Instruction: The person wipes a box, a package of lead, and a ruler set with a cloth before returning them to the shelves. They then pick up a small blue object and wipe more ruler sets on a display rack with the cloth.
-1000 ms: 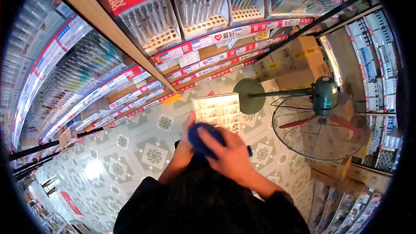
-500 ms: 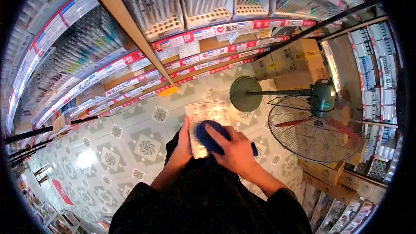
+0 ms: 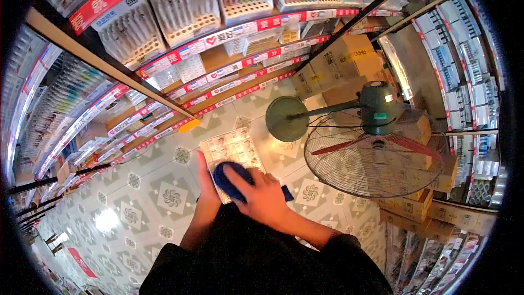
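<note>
A flat, pale rectangular box [image 3: 240, 147] with rows of printed panels is held in front of my body. My left hand [image 3: 206, 181] grips its left edge, thumb up along the side. My right hand [image 3: 261, 195] presses a dark blue cloth [image 3: 228, 179] onto the lower part of the box, with fingers lying over the cloth. A loose end of the cloth shows to the right of that hand. The cloth hides part of the box's face.
A green pedestal fan [image 3: 376, 147] stands at the right, near cardboard boxes [image 3: 349, 60]. Shelves with pens [image 3: 185, 8] curve across the top and left. More stocked shelves [image 3: 464, 65] line the right. Patterned tiles [image 3: 172, 196] cover the floor.
The view has turned, so the fan and shelves sit further left. Both hands, the box and the cloth appear further left in view, and the box is tilted more. The cloth remains on the box.
</note>
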The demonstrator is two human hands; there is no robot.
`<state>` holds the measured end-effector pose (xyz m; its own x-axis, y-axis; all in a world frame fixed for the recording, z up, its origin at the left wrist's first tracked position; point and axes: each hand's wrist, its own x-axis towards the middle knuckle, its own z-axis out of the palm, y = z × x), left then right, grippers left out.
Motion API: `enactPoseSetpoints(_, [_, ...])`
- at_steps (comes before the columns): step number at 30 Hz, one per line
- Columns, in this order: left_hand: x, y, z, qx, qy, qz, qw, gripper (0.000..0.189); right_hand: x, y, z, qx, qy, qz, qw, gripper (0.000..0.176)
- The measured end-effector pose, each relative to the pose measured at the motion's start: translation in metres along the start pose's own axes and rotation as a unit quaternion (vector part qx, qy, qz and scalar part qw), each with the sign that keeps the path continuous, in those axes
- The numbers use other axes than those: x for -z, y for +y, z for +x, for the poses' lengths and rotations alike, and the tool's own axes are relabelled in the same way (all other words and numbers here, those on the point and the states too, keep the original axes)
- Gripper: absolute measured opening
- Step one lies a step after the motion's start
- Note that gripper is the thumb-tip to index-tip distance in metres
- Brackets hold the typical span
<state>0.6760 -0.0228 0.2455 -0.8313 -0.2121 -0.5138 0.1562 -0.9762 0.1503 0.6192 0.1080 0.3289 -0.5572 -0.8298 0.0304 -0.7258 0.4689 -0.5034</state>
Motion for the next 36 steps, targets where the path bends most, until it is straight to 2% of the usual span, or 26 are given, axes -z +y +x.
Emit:
enactPoseSetpoints(2, [0.006,-0.026,-0.001,-0.019,-0.012,0.065,0.998,0.06,0.0,0.015,0.011,-0.046,0.013,-0.061,0.997,0.074])
enactPoseSetpoints(3, [0.05,-0.05,0.001,-0.085,0.028,0.2,0.976,0.057,-0.003,0.02,0.018,-0.015,0.073,-0.094,0.993,0.071])
enactPoseSetpoints(4, [0.054,-0.059,-0.003,-0.07,0.031,0.206,0.976,0.057,-0.01,0.023,0.02,-0.016,0.091,-0.135,0.987,0.068])
enactPoseSetpoints(6, [0.053,-0.069,-0.015,-0.043,0.022,0.227,0.973,0.057,-0.017,0.02,0.009,-0.029,0.046,-0.16,0.986,0.061])
enactPoseSetpoints(7, [0.055,-0.074,-0.023,-0.038,0.021,0.25,0.967,0.057,-0.018,0.023,-0.003,-0.007,0.082,-0.16,0.984,0.059])
enactPoseSetpoints(11, [0.073,-0.083,-0.044,-0.047,-0.006,0.391,0.919,0.061,-0.004,0.021,-0.059,-0.007,0.072,-0.101,0.992,0.062])
enactPoseSetpoints(12, [0.08,-0.087,-0.047,-0.059,-0.017,0.438,0.897,0.063,-0.007,0.024,-0.064,0.019,0.086,-0.139,0.986,0.065])
enactPoseSetpoints(13, [0.087,-0.089,-0.049,-0.083,-0.033,0.496,0.863,0.065,-0.001,0.026,-0.062,0.023,0.077,-0.095,0.992,0.067])
enactPoseSetpoints(14, [0.094,-0.094,-0.049,-0.12,-0.048,0.564,0.816,0.067,0.006,0.028,-0.055,0.025,0.069,-0.05,0.996,0.07])
enactPoseSetpoints(16, [0.104,-0.104,-0.045,-0.204,-0.072,0.658,0.721,0.072,0.0,0.038,-0.033,0.022,0.081,-0.062,0.995,0.073])
enactPoseSetpoints(17, [0.106,-0.111,-0.04,-0.23,-0.072,0.661,0.71,0.074,-0.011,0.047,-0.016,0.025,0.102,-0.06,0.993,0.075])
enactPoseSetpoints(18, [0.109,-0.119,-0.033,-0.249,-0.066,0.641,0.723,0.077,-0.024,0.058,0.001,0.017,0.11,-0.064,0.992,0.072])
enactPoseSetpoints(19, [0.08,-0.124,-0.029,-0.066,-0.063,0.359,0.929,0.071,-0.032,0.071,0.019,-0.005,0.104,-0.091,0.99,0.068])
enactPoseSetpoints(20, [0.051,-0.128,-0.025,0.065,0.053,0.001,0.996,0.069,-0.043,0.088,0.034,-0.04,0.081,-0.098,0.991,0.063])
enactPoseSetpoints(21, [0.017,-0.125,-0.026,0.063,0.094,0.067,0.991,0.074,-0.044,0.104,0.04,-0.059,0.079,-0.083,0.992,0.058])
enactPoseSetpoints(22, [0.023,-0.123,-0.025,0.026,0.045,0.065,0.997,0.072,-0.051,0.12,0.042,-0.104,0.046,-0.101,0.988,0.061])
enactPoseSetpoints(24, [0.064,-0.106,-0.018,-0.026,-0.091,-0.006,0.995,0.07,-0.027,0.122,0.019,-0.14,0.066,-0.056,0.986,0.067])
enactPoseSetpoints(25, [0.051,-0.104,-0.024,-0.094,0.034,0.08,0.992,0.068,-0.025,0.12,0.004,-0.127,0.06,-0.082,0.987,0.07])
enactPoseSetpoints(28, [0.032,-0.098,-0.026,-0.137,0.018,0.054,0.989,0.069,-0.016,0.095,-0.048,-0.087,0.034,-0.092,0.991,0.077])
enactPoseSetpoints(29, [0.027,-0.098,-0.025,-0.134,-0.001,0.015,0.991,0.071,-0.021,0.085,-0.062,-0.059,0.031,-0.126,0.99,0.077])
enactPoseSetpoints(30, [0.025,-0.097,-0.031,-0.083,0.01,0.02,0.996,0.072,-0.026,0.076,-0.076,-0.015,0.041,-0.137,0.99,0.077])
enactPoseSetpoints(32, [0.042,-0.104,-0.031,-0.053,0.126,0.086,0.987,0.068,-0.03,0.051,-0.093,0.029,0.053,-0.075,0.995,0.073])
enactPoseSetpoints(33, [0.079,-0.116,-0.046,-0.136,0.091,0.303,0.939,0.069,-0.027,0.041,-0.095,0.045,0.045,-0.054,0.996,0.072])
enactPoseSetpoints(34, [0.108,-0.128,-0.062,-0.202,0.061,0.507,0.836,0.074,-0.026,0.035,-0.095,0.059,0.038,-0.035,0.997,0.071])
enactPoseSetpoints(35, [0.101,-0.127,-0.075,-0.174,0.01,0.556,0.813,0.078,-0.028,0.036,-0.089,0.061,0.035,-0.018,0.997,0.068])
enactPoseSetpoints(36, [0.095,-0.133,-0.076,-0.18,-0.016,0.551,0.815,0.081,-0.024,0.037,-0.081,0.034,0.011,-0.025,0.999,0.068])
